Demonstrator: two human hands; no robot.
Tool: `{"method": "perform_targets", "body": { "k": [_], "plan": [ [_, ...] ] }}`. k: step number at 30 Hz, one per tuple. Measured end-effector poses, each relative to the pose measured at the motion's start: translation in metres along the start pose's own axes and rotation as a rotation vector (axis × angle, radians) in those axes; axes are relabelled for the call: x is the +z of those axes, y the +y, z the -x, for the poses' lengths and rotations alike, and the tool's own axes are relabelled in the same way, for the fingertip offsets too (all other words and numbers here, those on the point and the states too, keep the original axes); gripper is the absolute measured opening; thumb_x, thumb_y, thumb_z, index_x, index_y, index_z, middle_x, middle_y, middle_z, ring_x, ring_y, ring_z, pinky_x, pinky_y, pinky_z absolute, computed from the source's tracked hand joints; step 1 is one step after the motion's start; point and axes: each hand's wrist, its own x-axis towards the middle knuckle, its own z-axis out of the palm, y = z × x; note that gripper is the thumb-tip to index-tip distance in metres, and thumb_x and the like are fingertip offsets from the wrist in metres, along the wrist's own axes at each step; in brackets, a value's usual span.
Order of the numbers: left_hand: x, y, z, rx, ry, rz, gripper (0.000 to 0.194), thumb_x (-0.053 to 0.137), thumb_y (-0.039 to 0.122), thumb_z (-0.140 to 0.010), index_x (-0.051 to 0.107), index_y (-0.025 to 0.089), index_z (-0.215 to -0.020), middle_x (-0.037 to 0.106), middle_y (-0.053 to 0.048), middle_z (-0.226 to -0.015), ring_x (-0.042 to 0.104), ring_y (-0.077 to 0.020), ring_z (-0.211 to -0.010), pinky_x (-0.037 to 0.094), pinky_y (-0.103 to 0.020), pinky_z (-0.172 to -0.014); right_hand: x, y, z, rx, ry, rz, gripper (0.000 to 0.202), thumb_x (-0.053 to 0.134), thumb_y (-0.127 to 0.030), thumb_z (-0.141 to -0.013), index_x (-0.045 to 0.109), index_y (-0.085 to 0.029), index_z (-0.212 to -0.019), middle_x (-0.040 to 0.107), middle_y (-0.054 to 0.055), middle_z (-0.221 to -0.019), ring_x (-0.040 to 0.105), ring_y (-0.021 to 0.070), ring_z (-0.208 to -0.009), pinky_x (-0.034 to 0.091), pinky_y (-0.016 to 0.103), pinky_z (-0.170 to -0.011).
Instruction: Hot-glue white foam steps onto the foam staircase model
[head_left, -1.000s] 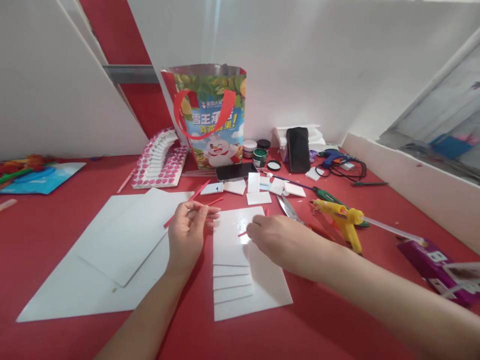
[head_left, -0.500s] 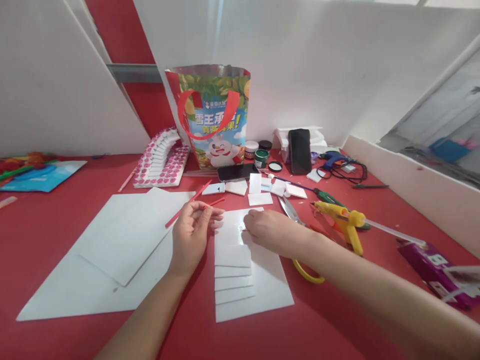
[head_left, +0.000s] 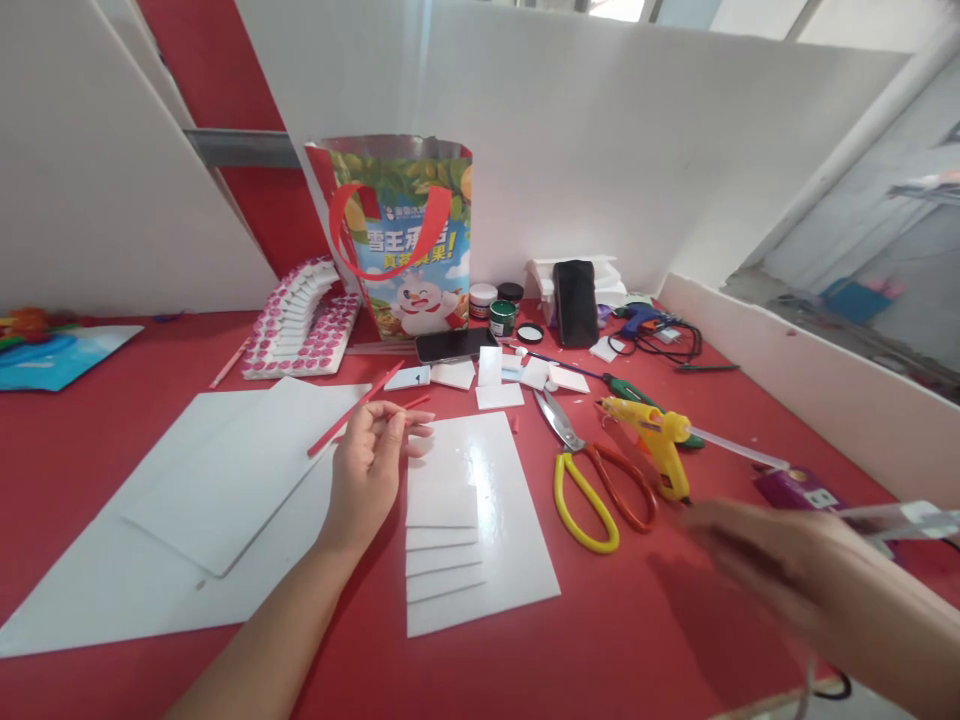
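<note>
My left hand (head_left: 367, 465) is closed in a pinch above the left edge of a white foam board (head_left: 510, 530). A short red stick (head_left: 417, 402) shows at its fingertips. Several small white strips (head_left: 441, 507) lie overlapped like steps on the board's near left part. A longer red stick (head_left: 330, 432) lies slanted behind that hand, over a larger white sheet. My right hand (head_left: 795, 560) is smeared by motion at the right, close to the grip of a yellow glue gun (head_left: 652, 430); its fingers cannot be made out. Beside the board lies a small red piece (head_left: 515, 424).
Scissors (head_left: 585, 480) with red and yellow handles lie right of the board. White sheets (head_left: 202, 480) cover the left. Behind stand a colourful bag (head_left: 412, 240), paint jars (head_left: 502, 318) and a phone (head_left: 576, 305). A purple box (head_left: 795, 490) is at right.
My right hand has left the white board and swung right, near the glue gun. The scissors are now uncovered. My left hand keeps its pinch. The whole view has shifted slightly.
</note>
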Motion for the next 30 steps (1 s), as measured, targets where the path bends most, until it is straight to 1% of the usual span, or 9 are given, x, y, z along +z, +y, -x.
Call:
{"method": "perform_targets", "body": {
  "k": [3, 5, 9, 12, 15, 18, 21, 24, 30],
  "plan": [
    [0.000, 0.000, 0.001, -0.004, -0.038, -0.016, 0.025, 0.054, 0.045, -0.097, 0.050, 0.020, -0.097, 0.075, -0.010, -0.100, 0.073, -0.0207, -0.083, 0.061, -0.032, -0.064, 0.006, -0.001, -0.027, 0.192, 0.158, -0.034, 0.038, 0.034, -0.044, -0.094, 0.065, -0.022, -0.091, 0.074, 0.016, -0.087, 0.071, 0.0310, -0.074, 0.047, 0.039, -0.065],
    [0.000, 0.000, 0.000, -0.020, -0.053, -0.018, 0.026, 0.054, 0.046, -0.097, 0.050, 0.021, -0.097, 0.074, -0.010, -0.101, 0.073, -0.0213, -0.084, 0.060, -0.032, -0.064, 0.014, -0.002, -0.043, 0.282, 0.161, -0.074, 0.040, 0.037, -0.055, -0.093, 0.057, -0.022, -0.082, 0.071, 0.015, -0.081, 0.068, 0.0323, -0.073, 0.046, 0.039, -0.064],
    [0.000, -0.003, 0.000, -0.039, -0.054, -0.005, 0.026, 0.054, 0.046, -0.097, 0.048, 0.021, -0.098, 0.074, -0.010, -0.100, 0.073, -0.0218, -0.084, 0.060, -0.033, -0.064, 0.034, 0.001, -0.067, 0.404, 0.150, -0.352, 0.047, 0.049, -0.065, -0.083, 0.038, -0.026, -0.059, 0.047, 0.001, -0.051, 0.048, 0.0188, -0.048, 0.035, 0.031, -0.050],
    [0.000, -0.004, -0.001, -0.063, -0.071, 0.018, 0.027, 0.054, 0.047, -0.097, 0.048, 0.021, -0.100, 0.074, -0.010, -0.101, 0.073, -0.0221, -0.083, 0.060, -0.034, -0.064, 0.043, 0.003, -0.078, 0.421, 0.161, -0.515, 0.052, 0.051, -0.068, -0.079, 0.036, -0.025, -0.054, 0.040, -0.002, -0.048, 0.038, 0.0144, -0.045, 0.030, 0.029, -0.045],
    [0.000, -0.003, -0.003, -0.104, -0.084, 0.036, 0.029, 0.055, 0.048, -0.096, 0.048, 0.020, -0.100, 0.076, -0.011, -0.100, 0.074, -0.0217, -0.080, 0.060, -0.034, -0.063, 0.036, -0.002, -0.081, 0.477, 0.199, -0.695, 0.058, 0.059, -0.074, -0.072, 0.038, -0.025, -0.050, 0.038, -0.002, -0.046, 0.035, 0.0127, -0.044, 0.028, 0.028, -0.043],
    [0.000, -0.001, -0.003, -0.122, -0.112, 0.034, 0.028, 0.058, 0.046, -0.094, 0.049, 0.020, -0.097, 0.077, -0.009, -0.095, 0.074, -0.0203, -0.075, 0.060, -0.033, -0.063, 0.012, -0.020, -0.082, 0.547, 0.286, -0.897, 0.057, 0.069, -0.072, -0.063, 0.050, -0.022, -0.046, 0.044, 0.001, -0.048, 0.038, 0.0129, -0.046, 0.031, 0.029, -0.044],
    [0.001, 0.000, -0.002, -0.110, -0.143, 0.022, 0.024, 0.061, 0.042, -0.093, 0.052, 0.020, -0.094, 0.077, -0.006, -0.089, 0.072, -0.0179, -0.071, 0.059, -0.032, -0.065, -0.018, -0.048, -0.092, 0.500, 0.276, -1.144, 0.050, 0.074, -0.064, -0.069, 0.062, -0.019, -0.054, 0.058, 0.006, -0.059, 0.046, 0.0147, -0.053, 0.036, 0.030, -0.049],
    [0.001, -0.002, -0.001, -0.096, -0.146, -0.013, 0.021, 0.065, 0.038, -0.091, 0.055, 0.020, -0.090, 0.076, -0.004, -0.084, 0.070, -0.0151, -0.069, 0.057, -0.029, -0.067, -0.034, -0.081, -0.118, 0.308, 0.195, -1.416, 0.042, 0.076, -0.058, -0.075, 0.070, -0.017, -0.073, 0.061, 0.004, -0.063, 0.048, 0.0137, -0.056, 0.035, 0.028, -0.052],
    [-0.003, -0.004, 0.001, -0.021, -0.129, -0.072, 0.018, 0.068, 0.035, -0.088, 0.059, 0.020, -0.084, 0.072, 0.001, -0.077, 0.065, -0.0122, -0.065, 0.055, -0.025, -0.066, -0.011, -0.127, -0.165, -0.053, 0.008, -1.872, 0.025, 0.074, -0.040, -0.081, 0.072, -0.017, -0.090, 0.068, 0.003, -0.087, 0.044, 0.0072, -0.055, 0.031, 0.026, -0.054]
  ]
}}
